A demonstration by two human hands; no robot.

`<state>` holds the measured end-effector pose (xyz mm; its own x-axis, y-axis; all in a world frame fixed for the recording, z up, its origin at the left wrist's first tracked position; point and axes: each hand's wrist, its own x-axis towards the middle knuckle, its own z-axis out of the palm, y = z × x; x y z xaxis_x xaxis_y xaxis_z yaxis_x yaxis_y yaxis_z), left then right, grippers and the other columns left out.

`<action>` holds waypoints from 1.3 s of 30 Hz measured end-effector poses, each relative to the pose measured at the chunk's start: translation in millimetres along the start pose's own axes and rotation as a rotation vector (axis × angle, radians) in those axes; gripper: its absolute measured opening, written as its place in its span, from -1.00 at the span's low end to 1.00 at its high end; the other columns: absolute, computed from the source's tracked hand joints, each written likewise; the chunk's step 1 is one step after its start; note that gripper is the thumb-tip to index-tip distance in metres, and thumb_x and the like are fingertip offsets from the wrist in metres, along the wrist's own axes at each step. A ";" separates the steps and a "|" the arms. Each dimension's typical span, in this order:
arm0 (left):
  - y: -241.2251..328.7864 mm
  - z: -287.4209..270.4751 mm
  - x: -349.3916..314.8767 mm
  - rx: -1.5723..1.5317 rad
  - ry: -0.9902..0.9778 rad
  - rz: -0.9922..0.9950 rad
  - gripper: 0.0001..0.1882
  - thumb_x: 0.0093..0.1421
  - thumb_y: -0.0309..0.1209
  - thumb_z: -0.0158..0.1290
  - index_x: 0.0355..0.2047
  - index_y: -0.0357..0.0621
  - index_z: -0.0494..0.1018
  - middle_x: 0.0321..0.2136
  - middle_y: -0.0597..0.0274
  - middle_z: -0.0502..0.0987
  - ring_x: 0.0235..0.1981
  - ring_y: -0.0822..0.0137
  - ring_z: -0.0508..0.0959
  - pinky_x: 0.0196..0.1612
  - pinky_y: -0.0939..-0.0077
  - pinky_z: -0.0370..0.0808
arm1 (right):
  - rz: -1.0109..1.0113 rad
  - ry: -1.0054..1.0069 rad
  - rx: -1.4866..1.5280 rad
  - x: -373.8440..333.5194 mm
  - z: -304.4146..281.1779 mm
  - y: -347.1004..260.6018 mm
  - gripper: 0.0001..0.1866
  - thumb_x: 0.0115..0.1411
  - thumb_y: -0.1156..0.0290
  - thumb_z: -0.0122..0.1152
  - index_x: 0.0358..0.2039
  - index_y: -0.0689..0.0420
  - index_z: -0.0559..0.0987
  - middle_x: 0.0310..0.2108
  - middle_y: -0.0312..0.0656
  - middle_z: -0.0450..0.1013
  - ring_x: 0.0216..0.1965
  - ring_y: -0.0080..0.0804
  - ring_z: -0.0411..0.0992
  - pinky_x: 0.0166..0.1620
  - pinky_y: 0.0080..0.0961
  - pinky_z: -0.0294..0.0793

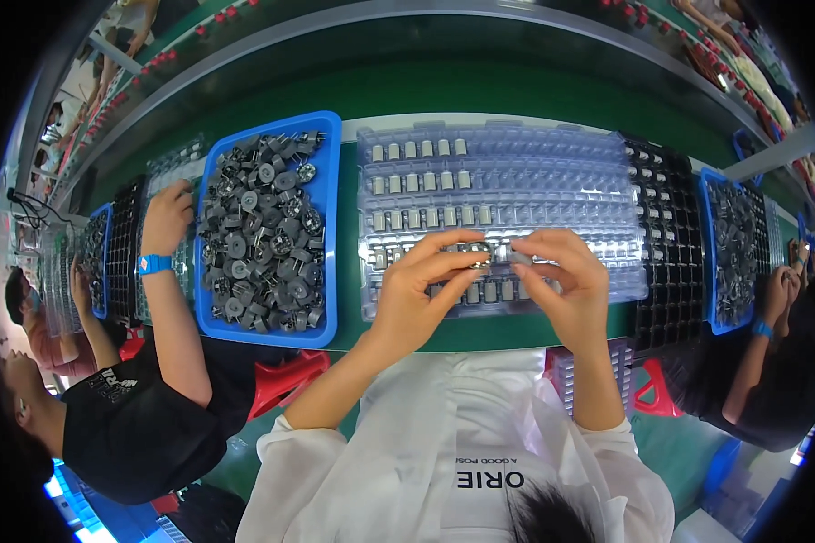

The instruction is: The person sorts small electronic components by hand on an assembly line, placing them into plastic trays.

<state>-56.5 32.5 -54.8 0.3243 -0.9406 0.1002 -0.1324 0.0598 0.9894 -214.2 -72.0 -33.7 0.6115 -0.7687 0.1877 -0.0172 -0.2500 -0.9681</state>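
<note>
Above a clear plastic tray (pixel 552 163), both my hands are raised close together with fingertips pinched. My left hand (pixel 415 288) is closed on a small silvery metal part (pixel 480 252), partly covered by the fingers. A few centimetres to its right, my right hand (pixel 572 277) pinches a small grey piece (pixel 520 258); its exact kind is not clear. Short silver cylinders (pixel 423 150) stand in rows in the left part of the tray. My hands hide some of its lower rows.
Left of the tray, a blue bin (pixel 333 208) holds a heap of grey round parts (pixel 249 231) with metal pins. A black compartment tray (pixel 668 262) and another blue bin (pixel 710 271) lie to the right. Co-workers sit on both sides, one's hand (pixel 167 220) beyond the left bin.
</note>
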 end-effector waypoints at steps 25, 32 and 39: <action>22.8 7.2 -8.4 0.072 -0.053 0.081 -0.41 0.06 -0.64 0.15 0.13 -0.20 0.27 -0.06 0.17 0.53 -0.25 0.40 0.59 -0.08 0.50 0.55 | -0.446 -0.075 -0.354 -8.1 -10.4 -8.0 -0.77 -0.13 0.73 0.29 -0.38 0.26 0.64 -0.35 -0.10 0.57 -0.26 -0.25 0.54 -0.19 -0.47 0.51; 21.8 6.7 -7.4 0.135 -0.052 0.120 -0.44 0.06 -0.64 0.14 0.10 -0.23 0.30 -0.07 0.20 0.54 -0.26 0.40 0.60 -0.12 0.52 0.56 | -0.489 -0.037 -0.395 -9.0 -5.8 -7.9 -0.78 -0.11 0.73 0.29 -0.38 0.28 0.63 -0.33 -0.11 0.56 -0.28 -0.23 0.53 -0.24 -0.46 0.53; 16.6 4.2 -11.8 0.156 -0.038 0.112 -0.46 0.07 -0.63 0.14 0.09 -0.20 0.32 -0.09 0.18 0.54 -0.25 0.39 0.60 -0.12 0.50 0.57 | -0.531 -0.154 -0.443 -6.3 -3.4 -8.2 -0.74 -0.11 0.74 0.28 -0.33 0.28 0.61 -0.29 -0.07 0.56 -0.23 -0.21 0.53 -0.16 -0.44 0.50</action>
<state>-66.4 43.2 -40.0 0.2640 -0.9433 0.2013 -0.3099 0.1147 0.9438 -220.6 -67.1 -26.4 0.7306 -0.3926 0.5586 0.0141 -0.8093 -0.5873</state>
